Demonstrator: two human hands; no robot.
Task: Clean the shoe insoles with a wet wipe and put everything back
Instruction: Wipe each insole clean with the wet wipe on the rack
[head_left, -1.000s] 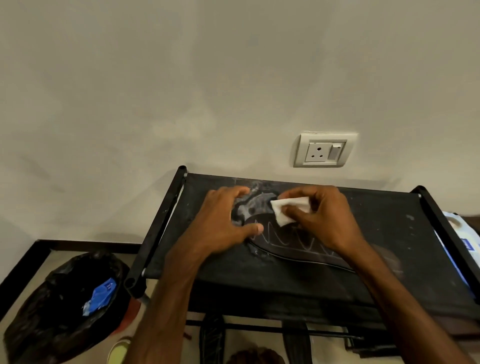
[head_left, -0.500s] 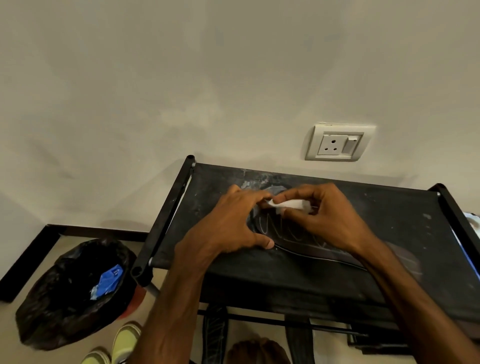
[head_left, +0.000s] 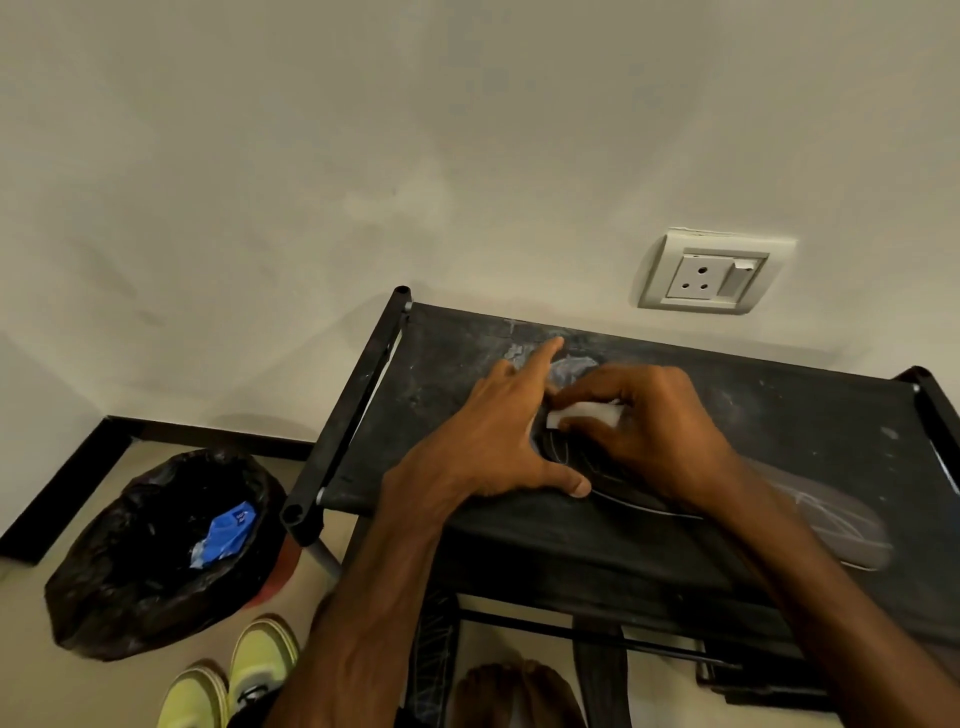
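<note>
A dark insole with pale wavy lines lies on the black fabric top of the shoe rack, mostly hidden under my hands. My left hand lies flat with spread fingers on its toe end and holds it down. My right hand pinches a folded white wet wipe and presses it onto the insole. A second, greyish insole lies to the right, partly behind my right forearm.
A bin with a black bag holding a blue wrapper stands on the floor to the left. Yellow-green shoes sit at the bottom left. A wall socket is above the rack. Dark insole-like pieces lean under the rack.
The camera has shifted, so the rack sits further right and lower. My right hand has dragged the wipe a little along the insole; my left forefinger now stretches out towards the rack's back edge.
</note>
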